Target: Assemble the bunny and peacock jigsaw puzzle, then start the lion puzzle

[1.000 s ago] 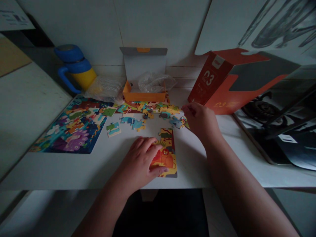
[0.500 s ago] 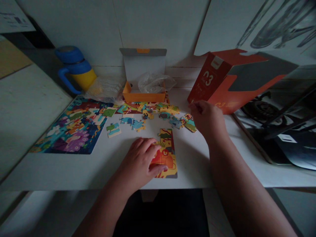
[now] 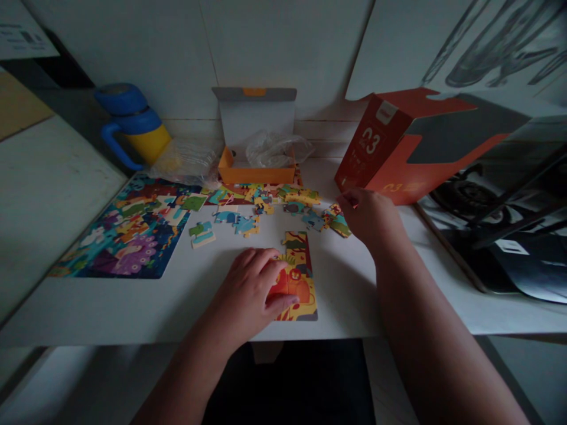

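Note:
My left hand (image 3: pixel 254 283) lies over joined jigsaw puzzle pieces (image 3: pixel 303 292) near the table's front edge, thumb and fingers apart. An orange animal and a lion show on these pieces; my hand hides their left part. My right hand (image 3: pixel 372 221) is beside a small stack of puzzle pieces (image 3: pixel 340 227) on the right, its fingers pinched together. Whatever may be between those fingertips is hidden. Loose puzzle pieces (image 3: pixel 245 224) with elephants and other animals lie scattered behind the joined section. A green and white piece pair (image 3: pixel 202 234) sits apart on the left.
A dark blue sea-picture puzzle (image 3: pixel 128 236) lies at left. Behind stand a blue and yellow flask (image 3: pixel 137 124), a plastic bag (image 3: pixel 188 162) and an open orange box (image 3: pixel 257 175) with clear plastic in it. A red box (image 3: pixel 390 147) and a black stove (image 3: pixel 478 236) are at right.
My right hand has come down slightly toward the stacked pieces, fingers still pinched. My left hand stays in place on the joined pieces. The view has shifted a little.

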Available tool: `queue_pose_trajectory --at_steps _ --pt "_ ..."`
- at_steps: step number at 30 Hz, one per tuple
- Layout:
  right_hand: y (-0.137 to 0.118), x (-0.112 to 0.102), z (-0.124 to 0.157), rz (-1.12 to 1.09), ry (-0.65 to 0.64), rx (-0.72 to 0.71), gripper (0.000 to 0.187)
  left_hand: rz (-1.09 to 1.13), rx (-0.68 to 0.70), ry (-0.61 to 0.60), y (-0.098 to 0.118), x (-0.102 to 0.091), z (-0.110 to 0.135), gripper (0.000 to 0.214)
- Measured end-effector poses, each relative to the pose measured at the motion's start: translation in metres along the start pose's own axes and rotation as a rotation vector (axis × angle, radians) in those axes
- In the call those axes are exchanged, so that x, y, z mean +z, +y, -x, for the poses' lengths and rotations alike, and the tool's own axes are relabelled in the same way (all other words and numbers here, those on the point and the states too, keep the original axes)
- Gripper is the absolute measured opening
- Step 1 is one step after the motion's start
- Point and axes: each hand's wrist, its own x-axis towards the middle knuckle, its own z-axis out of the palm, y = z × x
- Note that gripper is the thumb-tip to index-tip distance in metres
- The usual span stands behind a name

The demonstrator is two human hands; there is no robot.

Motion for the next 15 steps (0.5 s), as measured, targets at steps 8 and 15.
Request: queue_pose_trajectory --at_steps 8,15 --pt "0.039 -0.002 -0.003 0.176 -0.030 0.103 0.035 -0.003 0.007 0.004 0.000 0.001 -0.001 0.050" --pt "0.041 0.002 -0.001 0.159 -0.284 0.096 0.052 -0.005 0.013 0.027 0.000 0.000 -0.001 0.049"
